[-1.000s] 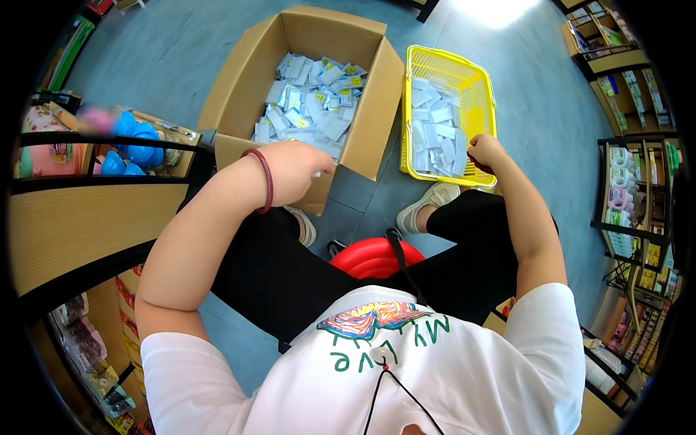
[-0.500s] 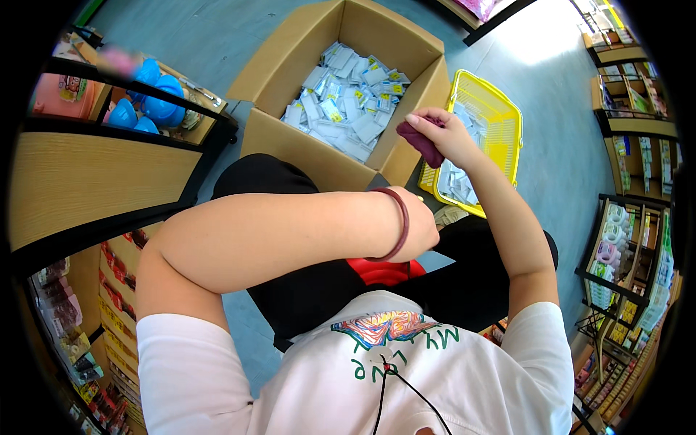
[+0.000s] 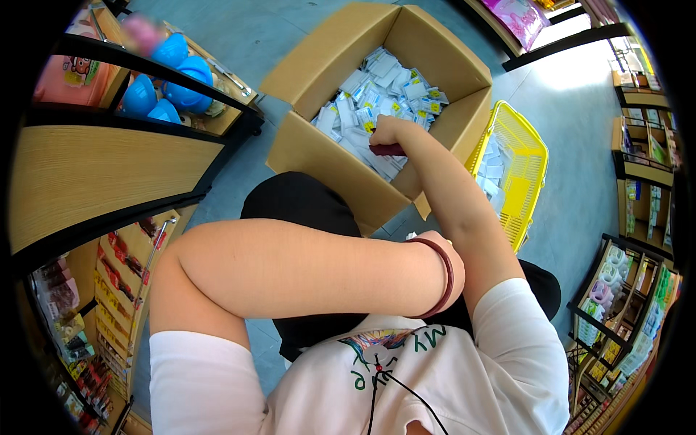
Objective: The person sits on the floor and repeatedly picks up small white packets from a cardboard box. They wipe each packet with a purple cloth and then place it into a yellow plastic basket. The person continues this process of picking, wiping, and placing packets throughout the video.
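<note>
My right hand reaches over the open cardboard box, closed round a dark maroon cloth. Beneath its fingertips lie many small flat white packets with blue and yellow print; whether the fingers also touch one is hidden. My left hand, with a dark red band at the wrist, is drawn across my body and sits beside my right forearm. That left hand's fingers are out of sight, and a small white edge shows beside it.
Right of the box stands a yellow plastic basket with similar white packets inside. A wooden shelf unit with blue bowls is close on the left. Stocked racks line the right, and another shelf stands at the far right.
My right hand has moved left from beside the basket to over the packets in the box, still holding the maroon cloth. The view has shifted, and my left hand now sits against the right forearm.
</note>
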